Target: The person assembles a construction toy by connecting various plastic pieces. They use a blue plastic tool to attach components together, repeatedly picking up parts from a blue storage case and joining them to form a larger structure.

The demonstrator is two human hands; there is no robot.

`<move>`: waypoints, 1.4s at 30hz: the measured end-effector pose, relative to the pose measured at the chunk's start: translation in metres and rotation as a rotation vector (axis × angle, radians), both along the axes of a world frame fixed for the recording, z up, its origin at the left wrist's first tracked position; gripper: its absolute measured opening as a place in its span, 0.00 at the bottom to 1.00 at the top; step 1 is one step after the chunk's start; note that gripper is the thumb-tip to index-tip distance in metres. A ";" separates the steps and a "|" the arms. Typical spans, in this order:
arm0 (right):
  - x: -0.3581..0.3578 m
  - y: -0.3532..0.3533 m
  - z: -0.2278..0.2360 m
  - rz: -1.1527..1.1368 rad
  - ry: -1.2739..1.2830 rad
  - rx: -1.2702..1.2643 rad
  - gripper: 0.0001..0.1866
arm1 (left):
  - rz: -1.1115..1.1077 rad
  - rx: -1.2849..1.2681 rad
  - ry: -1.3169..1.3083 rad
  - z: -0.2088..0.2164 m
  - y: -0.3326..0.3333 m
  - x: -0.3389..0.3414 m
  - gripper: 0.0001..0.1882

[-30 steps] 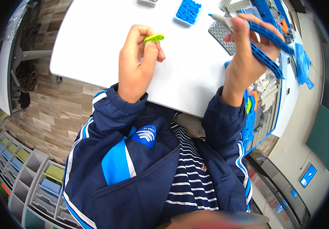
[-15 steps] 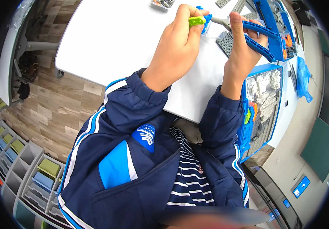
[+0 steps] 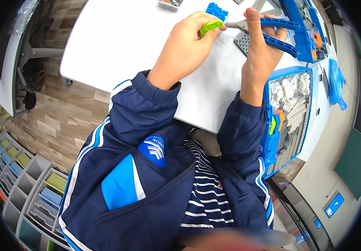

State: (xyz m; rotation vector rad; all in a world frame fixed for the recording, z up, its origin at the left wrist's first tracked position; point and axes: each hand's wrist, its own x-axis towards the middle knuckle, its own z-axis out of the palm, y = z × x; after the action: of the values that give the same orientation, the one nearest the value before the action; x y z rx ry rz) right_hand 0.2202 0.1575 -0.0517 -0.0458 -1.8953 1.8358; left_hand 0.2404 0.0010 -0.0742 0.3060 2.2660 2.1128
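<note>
My left hand (image 3: pixel 185 49) pinches a lime-green toy building beam (image 3: pixel 211 27) over the white table. In my right hand (image 3: pixel 258 56) is a plier-like tool (image 3: pixel 281 45) with ribbed blue handles, spread apart, and a grey head. Its grey tip points left and reaches my left fingertips at the beam's right end; whether it grips anything there is hidden. Just beyond the beam sits a small clear box of blue connector pegs (image 3: pixel 217 11). A grey perforated plate (image 3: pixel 242 43) lies under the tool, partly covered by my right hand.
To the right, a blue-edged organizer case (image 3: pixel 290 111) holds white, grey, orange and green parts. Another blue case (image 3: pixel 296 25) stands open at the far right. A clear box of small dark parts (image 3: pixel 170 5) is at the far edge. A blue plastic bag (image 3: pixel 336 85) hangs farther right.
My left hand has shifted left and slightly down with the green beam, uncovering the blue pegs. The tool and my right hand have moved a little left.
</note>
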 end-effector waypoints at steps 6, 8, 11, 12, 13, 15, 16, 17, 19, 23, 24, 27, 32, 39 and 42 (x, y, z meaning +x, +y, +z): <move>0.005 -0.006 0.009 -0.005 -0.068 -0.084 0.25 | -0.014 -0.083 0.142 -0.006 0.007 -0.003 0.13; 0.010 -0.006 0.013 -0.012 -0.115 -0.102 0.21 | 0.061 -0.145 0.303 -0.003 0.013 -0.005 0.13; 0.011 -0.008 0.016 -0.015 -0.082 -0.085 0.19 | 0.185 -0.190 0.427 0.006 0.019 -0.004 0.12; 0.010 -0.008 0.016 -0.001 -0.042 -0.089 0.19 | 0.181 -0.119 0.336 0.010 0.020 0.000 0.12; 0.010 -0.008 0.016 0.013 -0.002 -0.092 0.19 | 0.158 -0.030 0.243 0.013 0.019 0.001 0.13; 0.010 -0.007 0.015 -0.020 0.097 -0.096 0.19 | 0.110 0.172 0.051 0.017 0.016 0.001 0.16; 0.011 -0.007 0.015 -0.032 0.147 -0.098 0.19 | 0.079 0.282 -0.046 0.018 0.013 0.000 0.17; 0.012 -0.006 0.014 -0.003 0.148 -0.105 0.20 | 0.050 0.312 -0.108 0.018 0.010 -0.002 0.18; 0.015 -0.003 0.015 0.054 0.148 -0.117 0.21 | -0.010 0.375 -0.235 0.016 0.006 -0.003 0.21; 0.019 -0.004 0.013 0.172 0.158 -0.073 0.27 | 0.013 0.397 -0.348 0.010 0.005 -0.002 0.23; 0.019 -0.004 0.012 0.205 0.172 -0.045 0.28 | 0.035 0.403 -0.337 0.010 0.006 -0.002 0.22; 0.021 -0.004 0.010 0.194 0.201 0.013 0.27 | 0.102 0.393 -0.269 0.011 0.009 -0.001 0.21; 0.020 -0.009 0.009 0.140 0.167 0.035 0.25 | 0.131 0.351 -0.192 0.013 0.008 -0.002 0.20; 0.014 0.000 -0.003 0.070 0.246 0.164 0.20 | 0.112 0.250 -0.172 0.011 0.006 0.000 0.19; 0.009 0.007 -0.003 0.137 0.224 -0.034 0.22 | 0.177 0.152 -0.096 0.018 0.011 0.003 0.18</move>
State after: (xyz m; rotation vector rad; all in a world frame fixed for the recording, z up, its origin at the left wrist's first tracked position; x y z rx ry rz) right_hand 0.2291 0.1649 -0.0548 0.2735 -1.7487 1.8754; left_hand 0.2438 0.0121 -0.0560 0.0051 2.1567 2.3348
